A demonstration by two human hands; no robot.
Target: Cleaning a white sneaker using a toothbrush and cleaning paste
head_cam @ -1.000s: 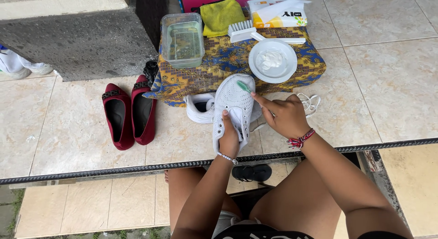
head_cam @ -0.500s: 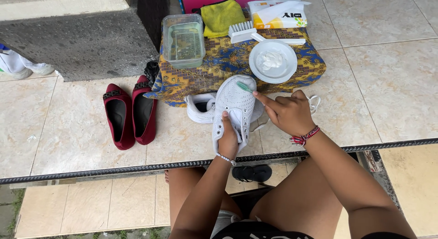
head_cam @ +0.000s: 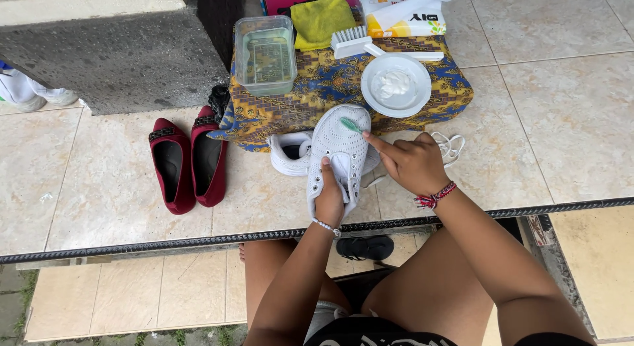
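The white perforated sneaker (head_cam: 338, 154) is held up above the tiled floor, sole turned away from the camera, just in front of the person's knees. The left hand (head_cam: 329, 199) is pushed inside its opening and closed on the tongue part, so most fingers are hidden; only the thumb and the back of the hand with a bead bracelet show. The right hand (head_cam: 413, 162), just right of the sneaker, is closed around a small green-headed toothbrush (head_cam: 350, 124). The brush head touches the toe area; the handle is almost fully covered by the fingers, so its colour I cannot tell.

Behind the left hand lies a second white sneaker (head_cam: 289, 153), partly hidden by the held one. White laces (head_cam: 452, 146) stick out beyond the right hand, half covered by it.

Further from both hands is a low stand under a blue and yellow patterned cloth (head_cam: 297, 101). On it stand a clear plastic box with water (head_cam: 265, 53), a white round bowl with white paste (head_cam: 395, 84), a white scrubbing brush (head_cam: 360, 43), a yellow-green folded cloth (head_cam: 321, 19) and a white and yellow packet (head_cam: 403, 15), cut off by the top edge.

Far left of the left hand lie two dark red flat shoes (head_cam: 188, 162). A black sandal (head_cam: 367, 247) shows below the step, between the legs.
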